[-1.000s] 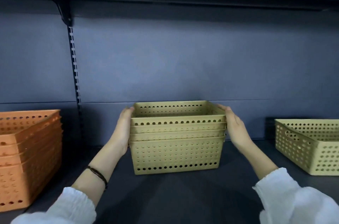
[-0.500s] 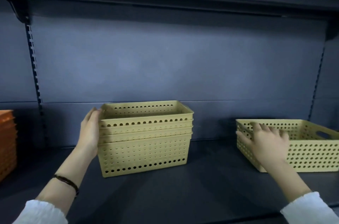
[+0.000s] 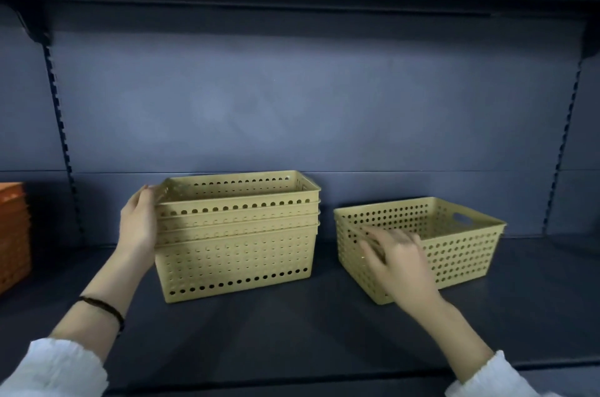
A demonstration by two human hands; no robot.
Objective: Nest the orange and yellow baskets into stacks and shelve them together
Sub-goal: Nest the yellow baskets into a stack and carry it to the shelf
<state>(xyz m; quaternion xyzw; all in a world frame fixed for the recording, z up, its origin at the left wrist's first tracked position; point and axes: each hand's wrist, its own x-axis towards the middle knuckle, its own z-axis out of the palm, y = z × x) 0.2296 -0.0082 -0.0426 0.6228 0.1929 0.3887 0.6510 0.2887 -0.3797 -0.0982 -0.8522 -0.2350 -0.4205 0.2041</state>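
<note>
Dark shelf (image 3: 259, 331) — yellow stack (image 3: 237, 263), single yellow basket (image 3: 454, 253), orange stack (image 3: 13, 234)

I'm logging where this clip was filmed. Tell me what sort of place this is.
Probably a shop or stockroom aisle. Dark metal shelf with slotted uprights in the back panel, as on store racking, and identical yellow baskets and orange baskets nested in stacks, like stock.

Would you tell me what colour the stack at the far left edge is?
Orange, seen only partly in the head view.
</note>
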